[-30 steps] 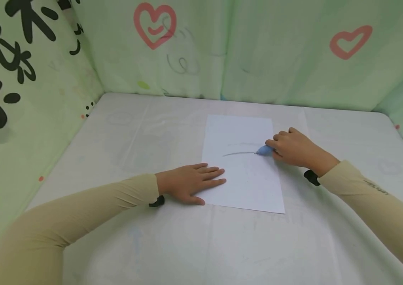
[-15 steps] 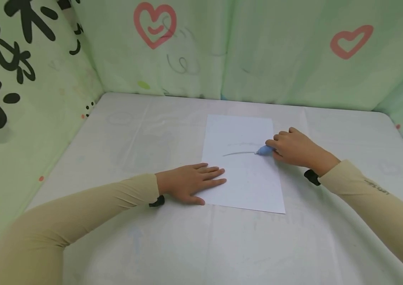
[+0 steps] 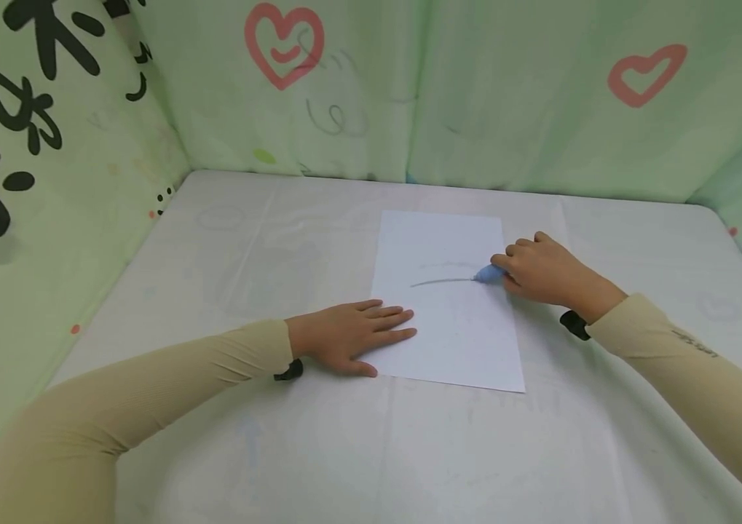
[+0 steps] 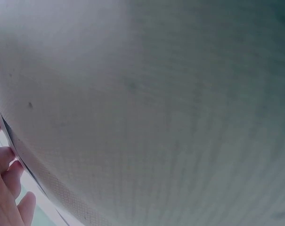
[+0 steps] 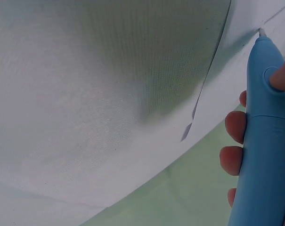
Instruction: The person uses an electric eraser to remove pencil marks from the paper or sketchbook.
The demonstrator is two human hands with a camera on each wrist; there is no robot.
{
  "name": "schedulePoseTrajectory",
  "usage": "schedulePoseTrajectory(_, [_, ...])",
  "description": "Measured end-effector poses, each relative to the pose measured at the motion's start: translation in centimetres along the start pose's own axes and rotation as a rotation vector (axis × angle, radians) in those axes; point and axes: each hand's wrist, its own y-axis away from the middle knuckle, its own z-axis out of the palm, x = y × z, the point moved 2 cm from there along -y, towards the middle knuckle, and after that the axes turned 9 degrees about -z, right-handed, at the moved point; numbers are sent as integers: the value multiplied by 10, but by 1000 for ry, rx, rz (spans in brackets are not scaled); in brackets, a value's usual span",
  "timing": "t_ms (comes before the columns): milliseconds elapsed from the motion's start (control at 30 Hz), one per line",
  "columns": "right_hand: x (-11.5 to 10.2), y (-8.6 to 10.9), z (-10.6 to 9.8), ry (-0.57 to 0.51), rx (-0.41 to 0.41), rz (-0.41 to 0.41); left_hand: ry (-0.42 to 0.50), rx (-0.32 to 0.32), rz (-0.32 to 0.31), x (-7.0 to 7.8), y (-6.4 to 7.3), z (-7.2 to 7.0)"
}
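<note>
A white sheet of paper [image 3: 449, 342] lies on the table, with a thin curved pencil line [image 3: 436, 282] and a fainter mark above it. My left hand [image 3: 351, 338] rests flat on the paper's left edge, fingers spread. At the right edge, my right hand [image 3: 544, 273] grips a blue electric eraser [image 3: 490, 274], whose tip is at the line's right end. In the right wrist view the thumb [image 5: 283, 77] presses on the button of the eraser's thick body, and fingertips curl round its far side. The left wrist view catches only some fingertips [image 4: 10, 179].
A white cloth [image 3: 266, 451] covers the table. Green curtains [image 3: 508, 124] with red hearts and black writing enclose its back and sides. Dark straps [image 3: 574, 325] sit at both wrists.
My right hand and the eraser have shifted very slightly right and away from me. The left hand and the paper stay in place.
</note>
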Motion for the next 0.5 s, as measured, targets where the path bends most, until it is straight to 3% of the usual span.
schedulePoseTrajectory(500, [-2,-3,-3,-9,-8,-9,7,13,9,1,1,-1])
